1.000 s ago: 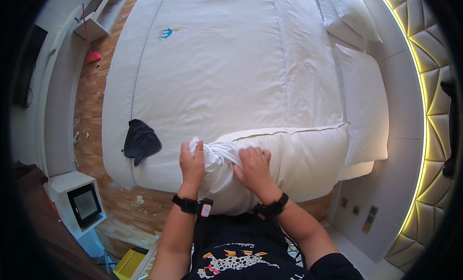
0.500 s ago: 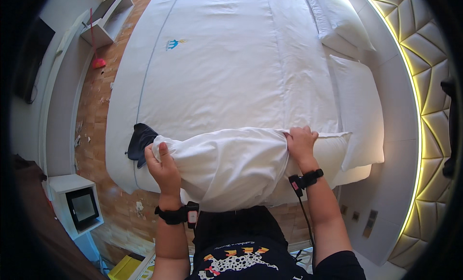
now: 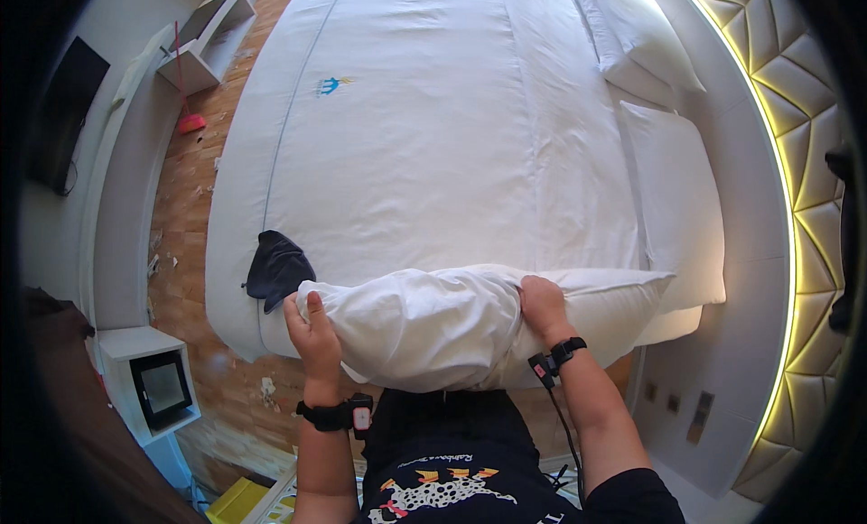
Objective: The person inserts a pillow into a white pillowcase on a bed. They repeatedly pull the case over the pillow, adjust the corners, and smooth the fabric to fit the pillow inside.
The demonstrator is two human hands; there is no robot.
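A white pillow (image 3: 601, 312) lies across the near edge of the bed, with a white pillowcase (image 3: 411, 330) bunched around its left and middle parts. At the pillowcase's left end, my left hand (image 3: 313, 334) grips the fabric, thumb up. My right hand (image 3: 543, 307) is closed on the pillowcase's edge, where the bare right end of the pillow comes out. A dark cloth (image 3: 278, 269) lies on the bed just beyond my left hand. The white bed cover (image 3: 415, 154) spreads out behind, with a blue line and a small blue emblem.
Two more pillows, a near one (image 3: 675, 190) and a far one (image 3: 637, 41), rest at the right by the padded headboard (image 3: 808, 226). A white cabinet (image 3: 144, 343) stands at the lower left. A red dustpan (image 3: 191, 123) and paper scraps lie on the wooden floor (image 3: 185, 217).
My right hand has moved left and toward me with the pillowcase's edge, and more of the pillow's right end shows. The pillowcase looks more bunched; more of the dark cloth is visible.
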